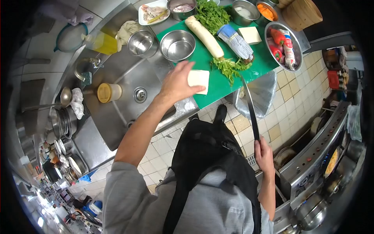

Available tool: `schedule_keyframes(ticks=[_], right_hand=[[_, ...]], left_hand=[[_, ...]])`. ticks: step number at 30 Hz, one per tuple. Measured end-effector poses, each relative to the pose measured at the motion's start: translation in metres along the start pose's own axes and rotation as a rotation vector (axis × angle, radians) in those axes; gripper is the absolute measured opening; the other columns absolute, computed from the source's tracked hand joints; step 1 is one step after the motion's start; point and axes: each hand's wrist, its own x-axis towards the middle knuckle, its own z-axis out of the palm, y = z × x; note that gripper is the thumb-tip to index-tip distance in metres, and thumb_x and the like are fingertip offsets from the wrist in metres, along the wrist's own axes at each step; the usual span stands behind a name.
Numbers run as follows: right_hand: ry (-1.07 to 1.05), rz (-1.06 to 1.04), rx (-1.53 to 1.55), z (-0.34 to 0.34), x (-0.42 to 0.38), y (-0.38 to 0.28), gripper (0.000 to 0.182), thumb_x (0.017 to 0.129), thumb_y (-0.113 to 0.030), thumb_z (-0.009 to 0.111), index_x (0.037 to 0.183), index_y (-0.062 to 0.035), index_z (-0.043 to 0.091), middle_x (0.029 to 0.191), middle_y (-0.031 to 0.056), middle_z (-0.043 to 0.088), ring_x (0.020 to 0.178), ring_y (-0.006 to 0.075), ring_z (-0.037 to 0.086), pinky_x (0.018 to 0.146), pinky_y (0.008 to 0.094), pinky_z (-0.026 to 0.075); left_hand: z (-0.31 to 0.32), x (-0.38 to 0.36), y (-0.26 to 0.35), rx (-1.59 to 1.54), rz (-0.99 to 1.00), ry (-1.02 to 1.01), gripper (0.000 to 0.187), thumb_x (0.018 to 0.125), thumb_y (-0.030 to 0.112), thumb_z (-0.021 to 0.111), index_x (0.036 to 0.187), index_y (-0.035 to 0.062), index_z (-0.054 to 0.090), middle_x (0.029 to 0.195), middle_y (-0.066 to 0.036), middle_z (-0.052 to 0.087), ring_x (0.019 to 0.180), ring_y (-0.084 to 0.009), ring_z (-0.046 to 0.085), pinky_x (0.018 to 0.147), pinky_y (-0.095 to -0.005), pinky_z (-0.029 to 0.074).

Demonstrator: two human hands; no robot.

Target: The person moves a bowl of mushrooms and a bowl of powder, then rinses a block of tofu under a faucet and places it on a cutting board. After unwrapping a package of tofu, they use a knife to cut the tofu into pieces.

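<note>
My left hand (178, 82) rests on a white tofu block (199, 79) at the near edge of the green cutting board (218, 87). My right hand (264, 153) grips the handle of a long kitchen knife (249, 107), held away from the board with its blade pointing toward the board's edge. A long white radish (204, 36), green herbs (212, 15) and a second tofu block (250, 35) lie farther back on the board. I wear a grey top and a black apron.
Two steel bowls (177, 45) stand by a steel sink (128, 93) holding a yellow-lidded jar (108, 93). A bowl of red peppers (283, 42), a bamboo steamer (302, 13) and plates sit at the back. A stove with pots (319, 163) is on the right; tiled floor lies below.
</note>
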Motion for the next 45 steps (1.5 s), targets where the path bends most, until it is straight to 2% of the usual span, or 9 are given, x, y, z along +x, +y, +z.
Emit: schedule_keyframes(ticks=[3, 18, 21, 24, 27, 31, 36, 38, 45], right_hand=[[-0.025, -0.020, 0.000, 0.000, 0.008, -0.004, 0.028, 0.107, -0.010, 0.058, 0.134, -0.0014, 0.062, 0.067, 0.0163, 0.050, 0.058, 0.0189, 0.048, 0.058, 0.0361, 0.044], [-0.119, 0.040, 0.089, -0.003, 0.014, -0.013, 0.030, 0.108, -0.014, 0.060, 0.134, -0.0012, 0.062, 0.066, 0.0139, 0.056, 0.056, 0.0194, 0.055, 0.057, 0.0359, 0.046], [-0.118, -0.008, 0.077, 0.002, 0.017, -0.017, 0.035, 0.112, -0.022, 0.055, 0.141, -0.0033, 0.058, 0.064, 0.0011, 0.051, 0.056, 0.0101, 0.051, 0.055, 0.0318, 0.044], [-0.181, -0.024, 0.057, 0.001, 0.025, -0.035, 0.041, 0.112, -0.024, 0.055, 0.148, -0.0044, 0.053, 0.068, 0.0047, 0.055, 0.058, 0.0140, 0.056, 0.058, 0.0335, 0.047], [-0.256, -0.059, 0.013, -0.001, 0.033, -0.057, 0.041, 0.108, -0.013, 0.057, 0.147, -0.0011, 0.051, 0.091, 0.0244, 0.066, 0.081, 0.0401, 0.066, 0.078, 0.0439, 0.053], [-0.250, -0.287, -0.069, 0.011, 0.047, -0.063, 0.044, 0.111, -0.019, 0.055, 0.151, -0.0027, 0.048, 0.077, 0.0156, 0.063, 0.066, 0.0285, 0.064, 0.064, 0.0409, 0.051], [-0.290, -0.301, -0.141, 0.022, 0.061, -0.083, 0.038, 0.105, -0.008, 0.059, 0.142, -0.0003, 0.053, 0.099, 0.0333, 0.069, 0.093, 0.0537, 0.067, 0.077, 0.0539, 0.053], [-0.295, -0.312, -0.153, 0.024, 0.063, -0.089, 0.038, 0.105, -0.008, 0.059, 0.142, -0.0002, 0.054, 0.097, 0.0336, 0.069, 0.092, 0.0538, 0.067, 0.077, 0.0546, 0.053], [-0.295, -0.339, -0.187, 0.031, 0.064, -0.096, 0.038, 0.105, -0.010, 0.059, 0.142, 0.0008, 0.054, 0.094, 0.0349, 0.068, 0.091, 0.0542, 0.067, 0.077, 0.0561, 0.053]], left_hand=[[0.001, 0.002, 0.009, 0.170, 0.313, -0.080, 0.107, 0.066, 0.046, 0.093, 0.154, 0.0066, 0.046, 0.157, -0.019, 0.047, 0.140, -0.0372, 0.052, 0.119, -0.0513, 0.039], [0.015, 0.027, 0.020, 0.237, 0.167, -0.267, 0.081, 0.069, 0.035, 0.089, 0.138, 0.0106, 0.056, 0.131, -0.012, 0.062, 0.128, -0.0322, 0.060, 0.108, -0.0533, 0.049], [0.012, 0.026, 0.023, 0.277, 0.154, -0.313, 0.089, 0.069, 0.037, 0.090, 0.145, 0.0097, 0.053, 0.136, -0.013, 0.062, 0.130, -0.0328, 0.060, 0.110, -0.0534, 0.048], [0.009, 0.012, 0.018, 0.233, 0.240, -0.134, 0.105, 0.069, 0.041, 0.092, 0.156, 0.0079, 0.044, 0.149, -0.016, 0.056, 0.136, -0.0342, 0.056, 0.114, -0.0544, 0.046], [0.001, -0.008, 0.005, -0.172, 0.055, 0.168, 0.098, 0.078, 0.036, 0.091, 0.158, 0.0042, 0.045, 0.151, -0.019, 0.057, 0.133, -0.0313, 0.061, 0.108, -0.0499, 0.052], [0.037, -0.032, -0.031, -0.667, -0.260, 0.452, 0.047, 0.094, 0.019, 0.078, 0.137, 0.0016, 0.066, 0.121, -0.019, 0.076, 0.100, -0.0252, 0.076, 0.082, -0.0333, 0.061], [0.053, -0.043, -0.020, -0.709, -0.344, 0.279, 0.048, 0.097, 0.014, 0.076, 0.141, 0.0024, 0.065, 0.125, -0.018, 0.075, 0.112, -0.0199, 0.073, 0.088, -0.0328, 0.061], [0.059, -0.042, -0.016, -0.741, -0.306, 0.316, 0.048, 0.095, 0.018, 0.075, 0.140, 0.0033, 0.066, 0.112, -0.021, 0.078, 0.085, -0.0208, 0.078, 0.077, -0.0339, 0.062], [0.062, -0.042, -0.015, -0.722, -0.279, 0.332, 0.049, 0.094, 0.018, 0.074, 0.141, 0.0069, 0.066, 0.101, -0.016, 0.079, 0.070, -0.0205, 0.073, 0.070, -0.0346, 0.058]])
